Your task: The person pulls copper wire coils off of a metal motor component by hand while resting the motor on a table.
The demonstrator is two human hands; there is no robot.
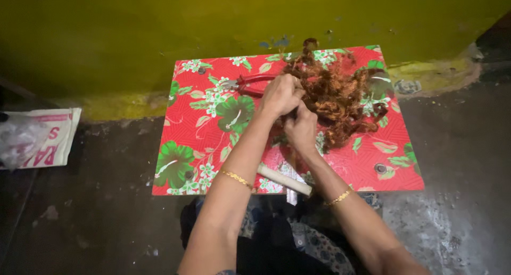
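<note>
A pale stick (283, 180) lies at the near edge of the red flowered worktop (202, 121), under the crossed forearms. Just beyond it the right hand (301, 129) is closed, its grip pinching strands at the near edge of the brown fibre tangle (340, 97). The left hand (281, 96) is curled shut into the same tangle, beside red-handled pliers (250, 84). The tangle, heaped at the far right, is judged light, soft and springy, easily snagged, best taken in small tufts at its loose fringe.

Two hands (280, 96) (301, 129) — two bangles (238, 178) (338, 198) — one pliers (246, 84)
</note>
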